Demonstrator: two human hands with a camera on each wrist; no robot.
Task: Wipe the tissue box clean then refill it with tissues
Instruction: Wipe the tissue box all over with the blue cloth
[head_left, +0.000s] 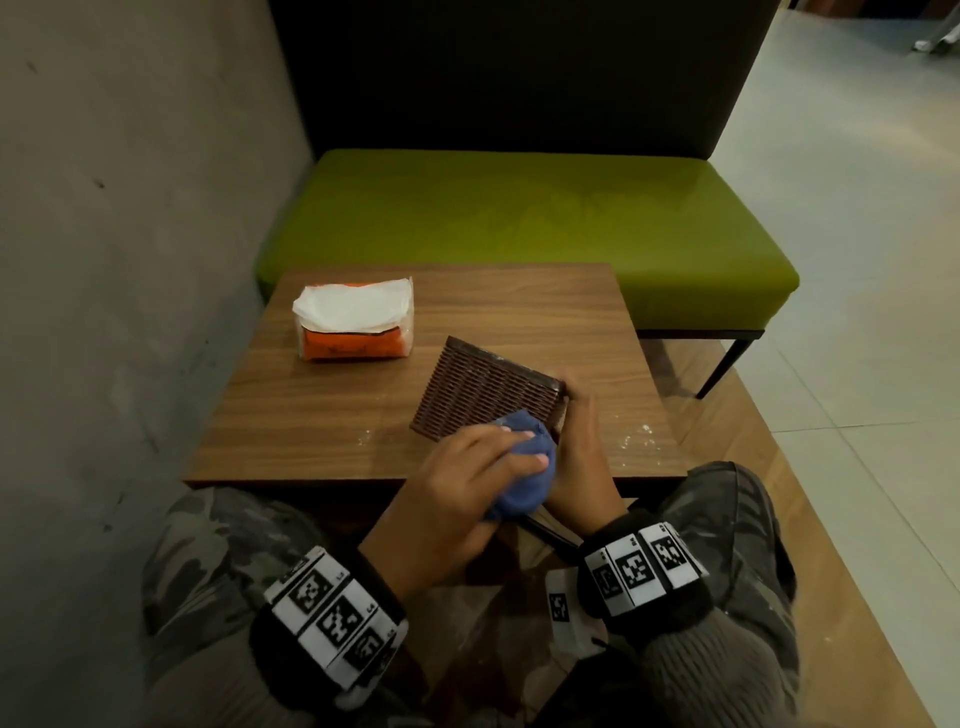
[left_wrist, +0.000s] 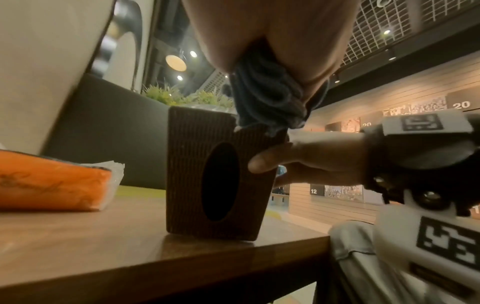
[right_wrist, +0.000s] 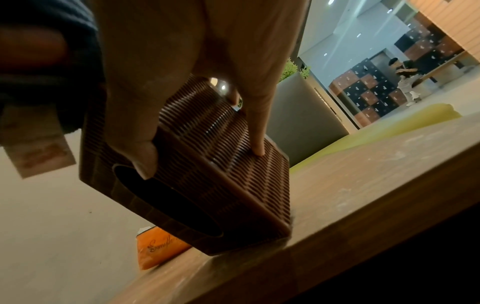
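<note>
A brown ribbed tissue box (head_left: 483, 389) stands tipped on its side on the wooden table (head_left: 311, 415). Its oval opening (left_wrist: 221, 181) faces me and looks dark inside. My left hand (head_left: 498, 452) grips a bunched blue cloth (head_left: 527, 483) and presses it against the box's near upper corner. My right hand (head_left: 579, 431) holds the box at its right end, with the thumb (right_wrist: 137, 131) on the opening face and a finger (right_wrist: 257, 131) on the ribbed side. An orange pack of white tissues (head_left: 353, 322) lies at the table's far left, apart from the box.
White specks of dust (head_left: 639, 436) lie on the table near the front edge, on both sides of the box. A green bench (head_left: 519, 218) stands behind the table. A grey wall (head_left: 130, 260) runs along the left. My knees are under the table's near edge.
</note>
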